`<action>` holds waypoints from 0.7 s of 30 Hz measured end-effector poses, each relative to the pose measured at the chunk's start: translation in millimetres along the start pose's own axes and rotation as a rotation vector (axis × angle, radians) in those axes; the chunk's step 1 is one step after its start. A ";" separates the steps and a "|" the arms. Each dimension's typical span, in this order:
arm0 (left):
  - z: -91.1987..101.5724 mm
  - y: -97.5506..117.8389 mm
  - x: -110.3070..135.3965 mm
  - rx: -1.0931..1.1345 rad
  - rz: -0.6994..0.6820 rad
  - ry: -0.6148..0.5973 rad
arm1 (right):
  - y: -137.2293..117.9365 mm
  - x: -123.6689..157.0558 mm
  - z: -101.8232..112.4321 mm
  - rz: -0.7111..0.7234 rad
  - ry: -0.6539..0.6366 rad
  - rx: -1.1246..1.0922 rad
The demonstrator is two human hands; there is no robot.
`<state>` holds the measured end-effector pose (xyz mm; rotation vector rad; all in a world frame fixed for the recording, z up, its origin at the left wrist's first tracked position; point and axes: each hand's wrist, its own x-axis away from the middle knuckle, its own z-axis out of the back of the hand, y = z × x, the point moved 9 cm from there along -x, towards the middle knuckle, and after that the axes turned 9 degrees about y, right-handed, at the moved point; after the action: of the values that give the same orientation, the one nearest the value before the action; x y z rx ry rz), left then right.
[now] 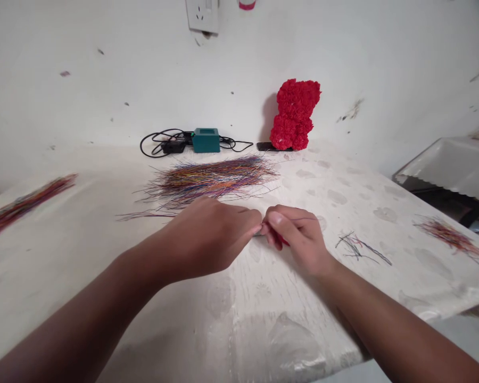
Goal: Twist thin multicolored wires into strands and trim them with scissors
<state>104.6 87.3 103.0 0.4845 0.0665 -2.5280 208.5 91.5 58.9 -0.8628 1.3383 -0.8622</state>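
Note:
My left hand (211,231) is closed, palm down, just in front of a loose pile of thin coloured wires (219,178). Its fingertips meet those of my right hand (299,234) over the table, and whatever they pinch is hidden. My right hand is closed too, thumb on top. A small red-handled tool (282,240) shows under its fingers, with a bit of grey near the fingertips; its kind is mostly covered. A thin dark strand seems to run over the right hand.
A wire bundle (27,205) lies at left. Short dark wire pieces (361,249) and a small multicoloured heap (455,238) lie at right. Along the wall stand a green box (206,140) with black cables (155,143), a phone-like slab (265,146) and a red flower figure (295,114).

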 end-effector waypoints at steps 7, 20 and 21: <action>10.9 -5.0 -0.4 0.062 0.049 0.058 | 11.8 -13.4 43.1 -0.011 0.378 -0.130; 48.3 31.1 18.9 -0.316 -0.173 0.372 | 48.5 -30.7 41.3 -0.063 0.096 0.829; 51.0 36.3 23.5 -0.344 -0.198 0.403 | 48.5 -30.5 40.5 -0.061 0.084 0.843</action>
<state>89.1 37.1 144.3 0.8684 0.7180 -2.4919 248.8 141.3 30.4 -0.2042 0.8767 -1.3753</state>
